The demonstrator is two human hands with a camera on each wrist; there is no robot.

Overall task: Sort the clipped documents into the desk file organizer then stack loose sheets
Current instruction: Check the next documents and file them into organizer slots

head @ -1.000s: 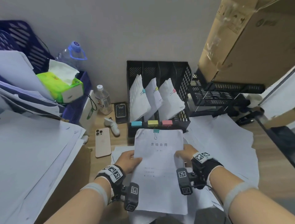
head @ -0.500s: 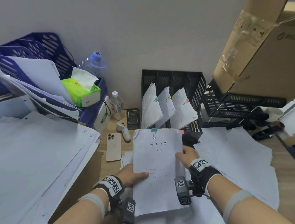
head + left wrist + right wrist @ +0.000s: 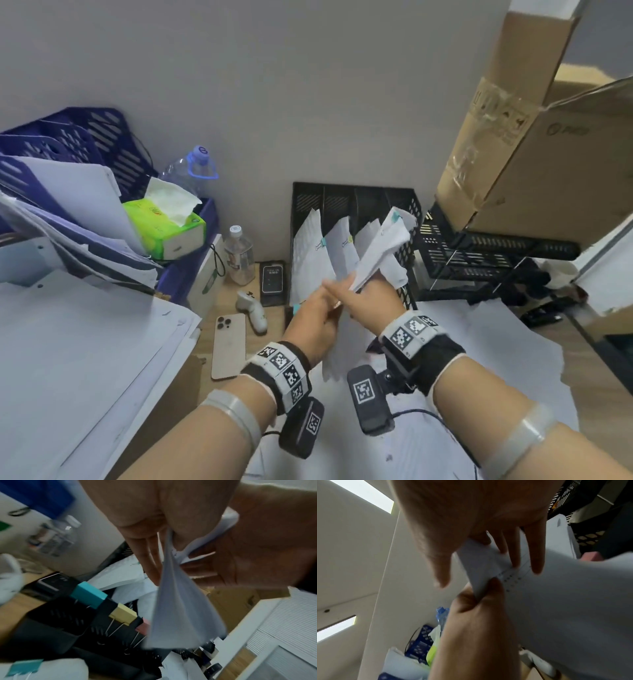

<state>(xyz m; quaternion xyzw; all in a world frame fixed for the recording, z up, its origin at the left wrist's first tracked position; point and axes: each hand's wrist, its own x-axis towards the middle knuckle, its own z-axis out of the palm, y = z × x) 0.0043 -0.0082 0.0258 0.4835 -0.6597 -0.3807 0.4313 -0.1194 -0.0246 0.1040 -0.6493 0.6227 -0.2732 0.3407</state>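
Note:
Both hands hold one clipped document [image 3: 383, 246], raised edge-on and bent, in front of the black file organizer [image 3: 342, 198]. Its teal-clipped top [image 3: 395, 216] leans over the organizer's right side. My left hand [image 3: 318, 318] pinches the lower part of the sheets [image 3: 180, 601]. My right hand [image 3: 368, 301] grips the same document [image 3: 565, 608] just beside it, fingers [image 3: 537, 561] lying along the paper. Two filed documents [image 3: 308, 253] [image 3: 342, 246] stand in the left slots; a third is mostly hidden behind the held one. Teal [image 3: 89, 596], yellow [image 3: 123, 614] and pink [image 3: 143, 626] clips mark the organizer's front.
Loose sheets [image 3: 479, 342] lie spread on the desk at the right and under my arms. A phone [image 3: 229, 346], a white controller [image 3: 253, 308] and a small bottle [image 3: 239, 257] sit left of the organizer. A black rack [image 3: 479, 253] and a cardboard box [image 3: 548, 137] crowd the right.
The document was held flat facing me; now it is lifted, turned edge-on and tilted toward the organizer. Both hands have come together near its lower edge.

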